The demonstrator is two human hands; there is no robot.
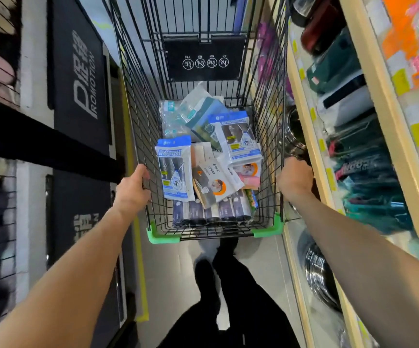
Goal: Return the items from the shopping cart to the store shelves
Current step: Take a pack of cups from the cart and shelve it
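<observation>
A black wire shopping cart [138,101] with green corner bumpers stands close beside the pale store shelves [313,156]. In its basket lie jumbled flat packets [174,169], several blue-and-white, over a row of dark rolls [213,209].

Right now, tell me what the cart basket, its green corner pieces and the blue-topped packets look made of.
Cart basket: thin wire grid, apparently black-coated metal, matte. Green corner pieces: smooth moulded bumpers, probably plastic or rubber. Blue-topped packets: glossy printed plastic film, judging by the sheen and wrinkles; contents unclear.
</observation>
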